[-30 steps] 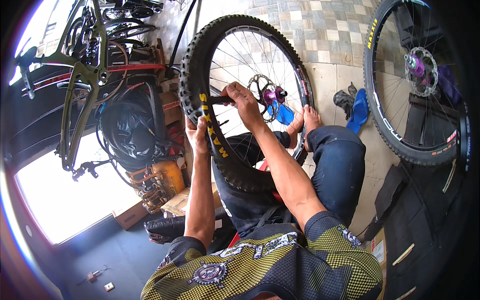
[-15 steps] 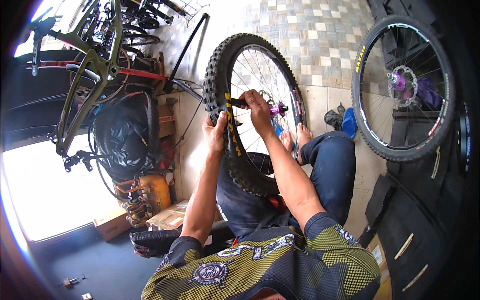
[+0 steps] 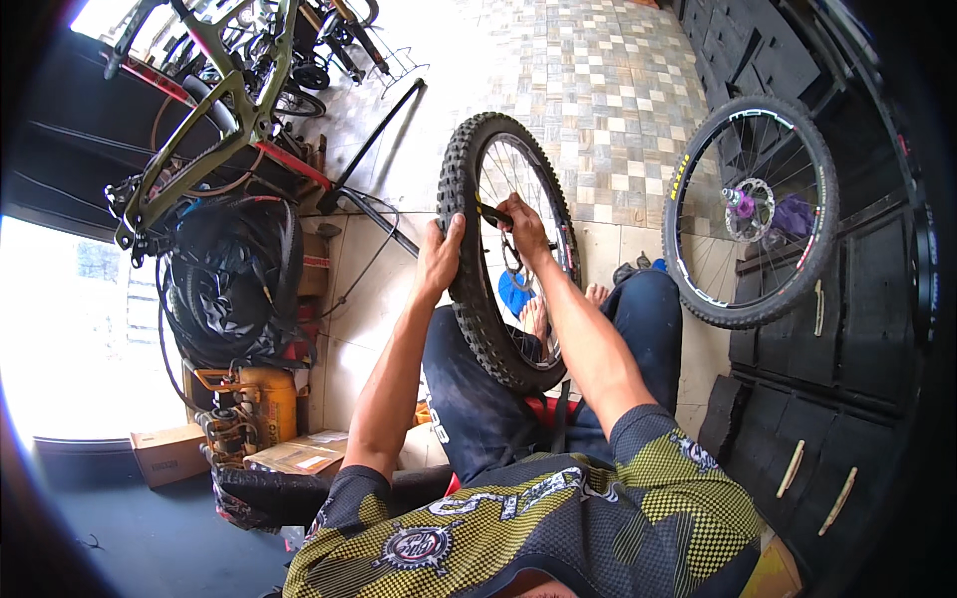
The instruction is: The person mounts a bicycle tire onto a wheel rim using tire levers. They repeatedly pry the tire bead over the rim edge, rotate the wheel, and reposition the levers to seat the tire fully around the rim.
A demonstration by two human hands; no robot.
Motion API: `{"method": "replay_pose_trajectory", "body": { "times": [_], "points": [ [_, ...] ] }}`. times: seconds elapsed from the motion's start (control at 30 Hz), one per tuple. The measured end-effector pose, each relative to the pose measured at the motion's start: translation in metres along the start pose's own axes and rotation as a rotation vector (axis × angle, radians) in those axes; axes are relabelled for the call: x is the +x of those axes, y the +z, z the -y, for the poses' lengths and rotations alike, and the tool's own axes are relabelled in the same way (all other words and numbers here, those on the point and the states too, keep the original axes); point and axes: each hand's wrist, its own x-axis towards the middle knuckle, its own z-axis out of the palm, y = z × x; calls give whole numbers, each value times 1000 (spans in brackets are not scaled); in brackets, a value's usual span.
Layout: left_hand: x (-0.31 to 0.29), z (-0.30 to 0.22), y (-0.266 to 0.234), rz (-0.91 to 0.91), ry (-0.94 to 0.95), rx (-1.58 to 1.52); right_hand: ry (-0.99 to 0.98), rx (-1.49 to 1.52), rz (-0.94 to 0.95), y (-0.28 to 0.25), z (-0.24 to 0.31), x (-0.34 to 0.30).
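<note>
A bicycle wheel (image 3: 469, 299) with a knobby black tyre stands upright between my knees, turned partly edge-on. My left hand (image 3: 440, 255) grips the tyre's left side, its thumb up along the tread and the other fingers mostly hidden. At the near side of the rim my right hand (image 3: 525, 231) pinches a short black lever (image 3: 493, 214), which looks like a tyre lever. Its tip meets the tyre's edge by the rim; whether it sits under the bead I cannot tell. Behind my right wrist, spokes and a brake disc (image 3: 515, 261) show in part.
A second wheel (image 3: 681, 254) with a purple hub leans against black cabinets (image 3: 797, 369) on the right. To the left are a green bike frame (image 3: 234, 110) on a stand (image 3: 374, 149), a bundle of tyres (image 3: 234, 279), an orange compressor-like machine (image 3: 269, 399) and cardboard boxes (image 3: 169, 453).
The wheel has turned more edge-on, and the yellow tyre lettering has mostly gone from sight. My right hand keeps the lever at the rim. The whole view has shifted somewhat.
</note>
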Motion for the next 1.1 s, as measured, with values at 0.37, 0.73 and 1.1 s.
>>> {"method": "replay_pose_trajectory", "body": {
  "times": [0.37, 0.73, 1.1],
  "points": [
    [9, 13, -29, 93, -162, -93, 38, -253, 220, 17, -7, 10],
    [11, 40, -34, 79, -269, -219, -28, -377, 183, 27, -49, 17],
    [45, -20, 21, -150, -152, -248, -83, -214, 14, 2, -13, 50]
  ]
}}
